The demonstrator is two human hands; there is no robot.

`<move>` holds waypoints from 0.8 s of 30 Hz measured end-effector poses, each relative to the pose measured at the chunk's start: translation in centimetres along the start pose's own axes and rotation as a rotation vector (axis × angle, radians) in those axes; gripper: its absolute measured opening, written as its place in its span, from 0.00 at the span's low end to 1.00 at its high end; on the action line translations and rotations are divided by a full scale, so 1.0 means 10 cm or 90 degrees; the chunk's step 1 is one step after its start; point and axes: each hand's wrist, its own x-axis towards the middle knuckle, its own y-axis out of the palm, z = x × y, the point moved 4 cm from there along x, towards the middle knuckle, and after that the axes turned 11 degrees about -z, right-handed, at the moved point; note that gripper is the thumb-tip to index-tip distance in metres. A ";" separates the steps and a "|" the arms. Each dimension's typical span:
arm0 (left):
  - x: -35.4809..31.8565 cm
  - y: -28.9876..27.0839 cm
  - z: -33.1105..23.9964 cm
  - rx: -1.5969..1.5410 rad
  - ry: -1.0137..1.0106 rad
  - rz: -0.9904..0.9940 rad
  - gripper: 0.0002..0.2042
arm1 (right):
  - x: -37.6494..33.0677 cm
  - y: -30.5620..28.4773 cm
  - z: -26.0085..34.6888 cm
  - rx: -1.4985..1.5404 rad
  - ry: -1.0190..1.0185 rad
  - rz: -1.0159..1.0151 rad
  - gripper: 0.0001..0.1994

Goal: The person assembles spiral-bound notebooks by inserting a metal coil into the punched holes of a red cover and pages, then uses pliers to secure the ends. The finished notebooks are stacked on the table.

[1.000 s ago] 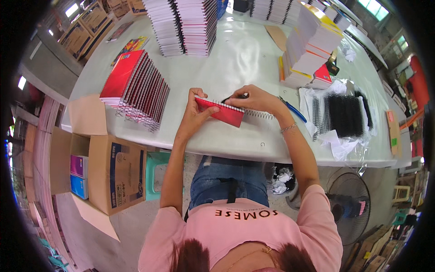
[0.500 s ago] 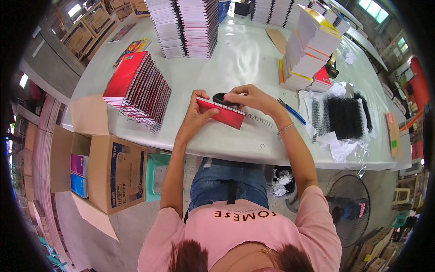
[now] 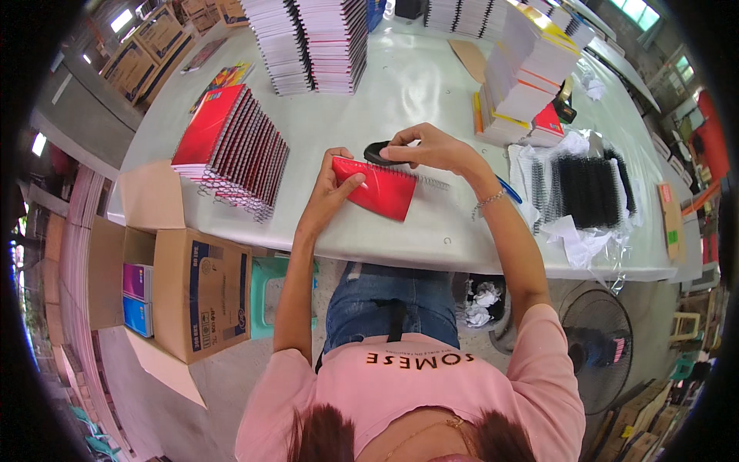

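Observation:
A red spiral notebook lies on the pale table in front of me, its black wire spine along the far edge. My left hand presses flat on the notebook's left end. My right hand is closed on a black plier-like tool at the left end of the spine.
A slanted row of red spiral notebooks lies to the left. Tall stacks of notebooks stand at the back and at the right. Black wire spirals lie on plastic at right. An open cardboard box and a fan stand on the floor.
My right hand has slid the black tool leftward along the spine to the notebook's left end. The notebook has tilted a little; my left hand has stayed on it.

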 end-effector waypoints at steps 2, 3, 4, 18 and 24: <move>-0.01 0.01 -0.01 -0.017 0.038 -0.011 0.19 | 0.01 -0.04 0.02 0.039 0.010 0.010 0.23; -0.01 0.00 -0.02 -0.026 0.057 -0.017 0.18 | -0.02 -0.05 -0.03 0.098 0.014 0.033 0.24; -0.02 0.01 -0.02 -0.018 0.041 -0.018 0.18 | -0.07 -0.01 -0.05 0.161 0.023 0.060 0.25; -0.05 -0.04 -0.01 -0.050 0.020 0.010 0.16 | -0.13 0.21 0.01 0.225 -0.040 0.164 0.31; -0.05 0.05 -0.07 -0.077 0.012 0.035 0.15 | 0.04 0.31 -0.11 0.194 -0.086 0.168 0.33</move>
